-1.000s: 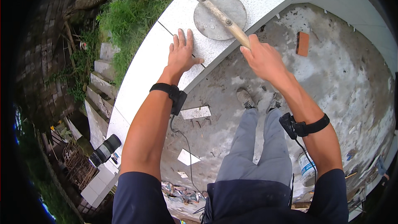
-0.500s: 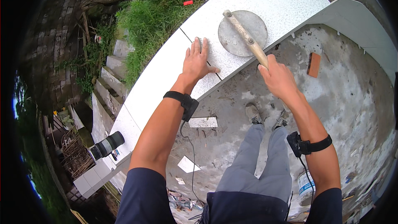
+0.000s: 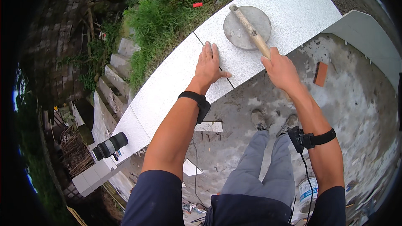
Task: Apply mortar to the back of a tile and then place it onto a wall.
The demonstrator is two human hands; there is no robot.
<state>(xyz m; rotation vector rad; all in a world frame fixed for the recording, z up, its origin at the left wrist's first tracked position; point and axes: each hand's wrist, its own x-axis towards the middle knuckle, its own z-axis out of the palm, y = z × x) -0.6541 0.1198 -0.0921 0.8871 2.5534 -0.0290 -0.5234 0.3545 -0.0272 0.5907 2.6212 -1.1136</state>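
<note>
My left hand (image 3: 207, 65) lies flat on the white speckled stone slabs (image 3: 164, 87), fingers spread beside and over the dark joint (image 3: 226, 78) between two of them. In my right hand (image 3: 281, 70) is the wooden handle of a round-headed mallet (image 3: 258, 42), with my fingers wrapped round it. Its wide grey disc head (image 3: 235, 29) is over the slab to the right of the joint. Whether the disc touches the slab or hovers just above, I cannot tell. Each forearm wears a black strap with a small box and a cable.
A black cylinder with a grey band (image 3: 109, 146) lies on the slabs' left end. Below are a brick (image 3: 320, 74), a white offcut (image 3: 209, 126) and a white bucket (image 3: 308, 193) on the stained concrete floor. Grass (image 3: 157, 29) with a red object (image 3: 197, 5) borders the slabs' far side.
The mallet's disc has shifted away from me, farther from the slab's near edge. My left hand stays flat by the joint. The whole view has moved slightly.
</note>
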